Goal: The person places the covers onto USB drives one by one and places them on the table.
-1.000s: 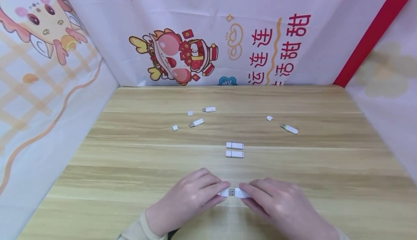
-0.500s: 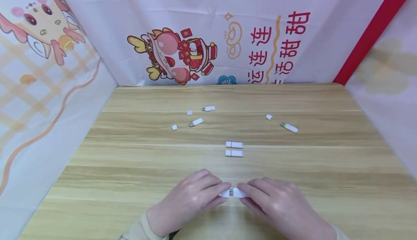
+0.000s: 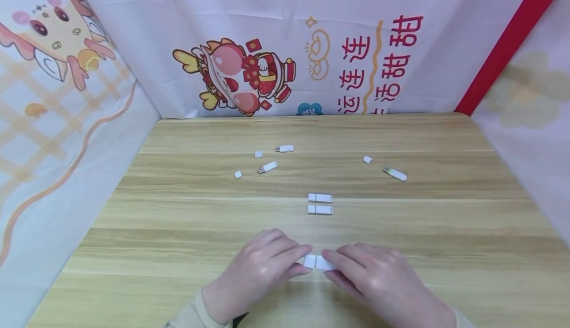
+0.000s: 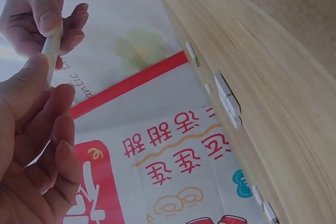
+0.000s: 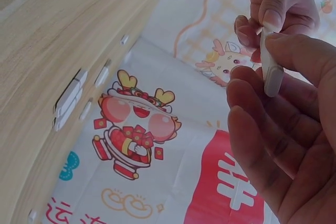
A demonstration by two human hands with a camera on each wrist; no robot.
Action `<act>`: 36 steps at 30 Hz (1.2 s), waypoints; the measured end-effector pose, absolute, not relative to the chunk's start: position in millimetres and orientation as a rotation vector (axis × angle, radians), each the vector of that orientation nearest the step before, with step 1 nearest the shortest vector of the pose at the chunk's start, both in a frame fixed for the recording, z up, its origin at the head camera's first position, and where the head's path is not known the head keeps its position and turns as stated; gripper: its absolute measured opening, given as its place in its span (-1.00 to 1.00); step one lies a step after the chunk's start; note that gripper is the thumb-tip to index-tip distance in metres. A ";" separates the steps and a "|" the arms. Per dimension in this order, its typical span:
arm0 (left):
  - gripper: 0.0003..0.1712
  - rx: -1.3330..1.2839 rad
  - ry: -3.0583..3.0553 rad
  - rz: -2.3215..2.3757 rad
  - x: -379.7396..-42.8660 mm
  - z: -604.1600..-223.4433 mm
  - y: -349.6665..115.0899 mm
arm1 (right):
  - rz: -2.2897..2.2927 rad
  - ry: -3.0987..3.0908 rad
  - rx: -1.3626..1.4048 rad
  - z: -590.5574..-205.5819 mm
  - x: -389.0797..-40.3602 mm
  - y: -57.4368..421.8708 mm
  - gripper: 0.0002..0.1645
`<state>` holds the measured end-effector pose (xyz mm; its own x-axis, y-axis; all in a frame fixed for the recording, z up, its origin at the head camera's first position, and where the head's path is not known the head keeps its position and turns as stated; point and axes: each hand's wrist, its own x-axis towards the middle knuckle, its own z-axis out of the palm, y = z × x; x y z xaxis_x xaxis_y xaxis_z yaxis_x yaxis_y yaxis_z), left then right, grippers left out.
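Low over the near part of the table, my left hand (image 3: 260,271) pinches the white cap (image 3: 309,261) between thumb and fingers. Facing it, my right hand (image 3: 378,276) pinches the body of a white USB stick (image 3: 325,262). Cap and body meet in one line, with a thin seam between them and no metal plug showing. In the right wrist view the USB stick (image 5: 271,72) runs between both hands, its rear end sticking out past my right thumb. Just beyond the hands lie two capped white USB sticks (image 3: 320,210), side by side.
Farther back on the wooden table (image 3: 178,219) are two uncapped USB sticks, one (image 3: 285,148) behind the other (image 3: 268,167), with loose caps (image 3: 238,174) to their left. At the right lies a green-ringed USB stick (image 3: 395,174) beside its rounded cap (image 3: 367,160). Printed cloth (image 3: 249,1) encloses the table.
The metal plug showed between cap and body; that gap has closed as the two hands came together. The sticks and caps on the table have not moved.
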<state>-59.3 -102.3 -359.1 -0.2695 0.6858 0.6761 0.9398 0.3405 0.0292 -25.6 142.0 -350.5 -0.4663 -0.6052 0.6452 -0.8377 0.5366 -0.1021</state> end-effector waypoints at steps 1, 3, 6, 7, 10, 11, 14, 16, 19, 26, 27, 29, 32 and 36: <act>-0.68 -1.410 -2.039 -0.586 -59.4 -359.1 -102.3 | 0.556 -2.230 1.168 -350.4 -25.4 142.0 -0.58; -0.69 -1.403 -2.028 -0.582 -59.4 -359.0 -102.2 | 0.557 -2.227 1.175 -350.4 -25.3 141.7 -0.59; -0.69 -1.399 -2.018 -0.576 -59.0 -358.7 -102.1 | 0.559 -2.231 1.179 -350.4 -24.7 141.2 -0.58; -0.69 -1.397 -2.017 -0.573 -58.9 -358.6 -102.1 | 0.556 -2.234 1.178 -350.4 -24.5 140.9 -0.58; -0.68 -1.399 -2.010 -0.566 -58.7 -358.5 -102.0 | 0.539 -2.249 1.177 -350.8 -23.7 140.2 -0.56; -0.68 -1.402 -2.007 -0.562 -58.6 -358.4 -102.0 | 0.533 -2.252 1.176 -351.1 -23.6 140.1 -0.55; -0.69 -1.414 -1.996 -0.552 -58.3 -358.2 -101.5 | 0.526 -2.253 1.180 -352.1 -23.5 139.9 -0.52; -0.69 -1.424 -1.988 -0.544 -57.8 -357.9 -101.0 | 0.528 -2.261 1.186 -352.5 -23.2 140.1 -0.49; -0.69 -1.441 -1.975 -0.537 -56.9 -357.7 -100.0 | 0.531 -2.306 1.203 -352.1 -21.8 140.5 -0.48; -0.70 -1.461 -1.960 -0.540 -55.0 -358.3 -98.5 | 0.507 -2.312 1.262 -351.9 -18.3 140.6 -0.47; -0.70 -1.460 -1.959 -0.542 -54.7 -358.5 -98.4 | 0.503 -2.311 1.261 -351.7 -17.9 140.3 -0.46; -0.71 -1.457 -1.956 -0.549 -54.3 -359.0 -98.3 | 0.493 -2.303 1.254 -351.4 -17.4 139.9 -0.43; -0.72 -1.455 -1.958 -0.549 -54.0 -359.0 -98.6 | 0.465 -2.290 1.245 -350.5 -17.4 139.0 -0.39; -0.72 -1.456 -1.959 -0.503 -54.8 -358.6 -99.4 | 0.433 -2.316 1.263 -348.3 -18.3 139.0 -0.46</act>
